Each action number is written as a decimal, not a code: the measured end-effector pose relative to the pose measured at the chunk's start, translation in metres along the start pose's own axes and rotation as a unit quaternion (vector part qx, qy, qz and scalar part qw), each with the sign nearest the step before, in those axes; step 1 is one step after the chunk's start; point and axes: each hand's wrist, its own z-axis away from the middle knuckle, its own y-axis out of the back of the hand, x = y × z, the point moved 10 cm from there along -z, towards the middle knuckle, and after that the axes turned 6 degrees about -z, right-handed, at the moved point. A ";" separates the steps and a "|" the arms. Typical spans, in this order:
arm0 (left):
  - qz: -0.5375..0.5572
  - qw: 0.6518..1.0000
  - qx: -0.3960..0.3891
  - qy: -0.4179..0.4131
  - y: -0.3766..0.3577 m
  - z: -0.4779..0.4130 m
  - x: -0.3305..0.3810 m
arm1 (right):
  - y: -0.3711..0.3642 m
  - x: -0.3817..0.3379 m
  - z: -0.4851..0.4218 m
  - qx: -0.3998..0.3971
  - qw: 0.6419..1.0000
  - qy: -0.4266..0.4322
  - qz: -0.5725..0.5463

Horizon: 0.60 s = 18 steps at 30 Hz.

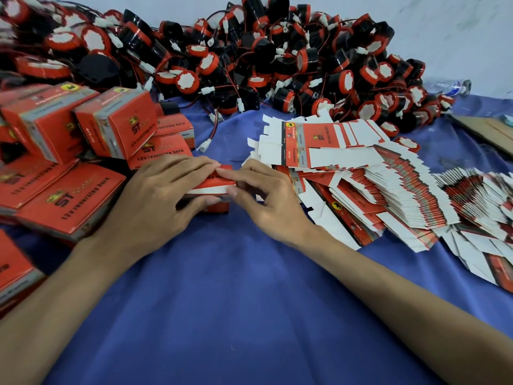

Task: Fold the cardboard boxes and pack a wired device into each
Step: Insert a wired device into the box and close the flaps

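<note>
Wired devices (249,51): big loose heap, black bodies with red rims, red/black leads and white plugs, filling the back of the blue cloth (249,301) against the pale wall (444,29). The cloth covers the whole work surface. Flat box blanks (388,195), red and white, are fanned out in a long sloppy stack on the right half of the cloth, from near the right hand (266,198) out to the frame edge. Folded boxes (69,162), red with grey sides, are piled at the left, some tilted on top of others, the nearest just beside the left hand (155,201). A brown cardboard sheet (488,132) lies flat at far right, a clear plastic bottle (449,86) on its side behind it. The cardboard box (213,187) being worked sits on the cloth at centre, between the two hands, mostly hidden by them; only a red top flap with a white edge and a bit of the red near face show. Left fingers (188,168) lie close together over the top from the left, with the thumb pressed on the near face, so that hand clamps the box. The right index lies across the top flap, tip meeting the left fingertips, and the thumb sits on the flap's near edge: a pinch on the flap. The remaining right fingers are curled clear of the box. One stray white plug (204,144) lies on the cloth just behind the hands.
</note>
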 end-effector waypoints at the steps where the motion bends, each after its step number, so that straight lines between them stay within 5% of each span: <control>1: 0.003 1.000 0.009 -0.002 0.002 0.000 0.000 | 0.001 0.002 0.000 -0.003 1.000 -0.012 -0.015; 8: 0.065 0.997 0.035 0.013 0.006 -0.001 -0.002 | 0.014 -0.003 0.001 0.074 0.997 0.012 -0.002; 18: 0.061 0.998 0.000 -0.022 -0.004 0.000 0.003 | 0.004 -0.010 0.001 0.058 0.996 0.063 0.033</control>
